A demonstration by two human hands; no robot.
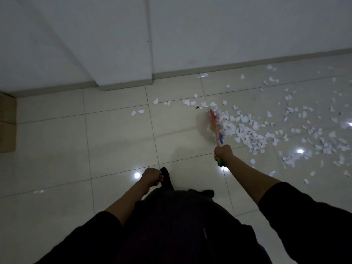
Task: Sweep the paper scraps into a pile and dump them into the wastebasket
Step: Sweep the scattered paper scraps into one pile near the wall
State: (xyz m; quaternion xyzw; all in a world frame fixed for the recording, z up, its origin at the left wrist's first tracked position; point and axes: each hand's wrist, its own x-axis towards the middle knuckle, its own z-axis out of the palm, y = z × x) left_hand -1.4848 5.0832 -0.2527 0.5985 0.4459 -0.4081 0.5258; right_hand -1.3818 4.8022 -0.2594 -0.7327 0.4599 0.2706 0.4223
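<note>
White paper scraps (247, 130) lie scattered over the pale tiled floor, thickest at centre right and thinning toward the right edge. A few stray scraps (155, 101) sit further left near the wall. My right hand (223, 151) grips the handle of a small multicoloured broom (215, 126), whose blurred bristles touch the left edge of the scrap heap. My left hand (152, 177) hangs in front of my body with fingers curled, holding nothing. No wastebasket is in view.
A white wall with a jutting corner (125, 80) and baseboard runs across the back. A cardboard box (7, 122) stands at the left edge. A small dark object (197, 107) lies on the floor by the scraps. My feet in dark socks (165, 176) are below.
</note>
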